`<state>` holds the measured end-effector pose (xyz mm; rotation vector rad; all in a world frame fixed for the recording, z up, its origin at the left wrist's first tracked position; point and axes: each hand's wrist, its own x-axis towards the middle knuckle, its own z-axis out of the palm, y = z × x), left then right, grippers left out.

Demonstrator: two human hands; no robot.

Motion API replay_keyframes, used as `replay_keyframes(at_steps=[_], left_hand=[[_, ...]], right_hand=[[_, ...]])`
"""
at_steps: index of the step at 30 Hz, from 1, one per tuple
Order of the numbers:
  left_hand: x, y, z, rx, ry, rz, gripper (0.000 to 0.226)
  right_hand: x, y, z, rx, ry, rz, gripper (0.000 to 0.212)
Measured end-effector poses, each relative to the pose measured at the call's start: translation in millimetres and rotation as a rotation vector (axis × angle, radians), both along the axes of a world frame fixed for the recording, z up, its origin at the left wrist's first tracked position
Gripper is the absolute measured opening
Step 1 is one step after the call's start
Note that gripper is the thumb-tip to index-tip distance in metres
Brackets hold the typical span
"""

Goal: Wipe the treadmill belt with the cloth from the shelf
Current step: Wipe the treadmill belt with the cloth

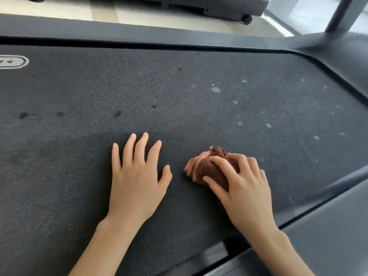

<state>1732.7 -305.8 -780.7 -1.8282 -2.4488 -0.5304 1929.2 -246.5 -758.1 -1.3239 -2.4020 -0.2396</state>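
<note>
Cloth under right hand | belt logo unreadable

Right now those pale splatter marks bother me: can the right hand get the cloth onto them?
Probably yes. The right hand presses the cloth on the belt, and bare belt alone separates it from the pale marks.

No words or numbers can be read anywhere. The one mark is a white oval logo printed on the treadmill belt at its far left edge, cut off and too blurred to make out.
</note>
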Motion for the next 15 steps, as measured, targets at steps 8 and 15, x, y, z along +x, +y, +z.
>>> replay_keyframes(at_steps=[8, 15], left_hand=[[0, 0, 1, -0.010, 0.009, 0.005, 0.060], [0, 0, 0, -0.012, 0.003, 0.010, 0.061]], right_hand=[[-32, 120, 5, -0.085, -0.064, -0.234, 0.046], [-18, 84, 3, -0.055, -0.063, -0.196, 0.042]])
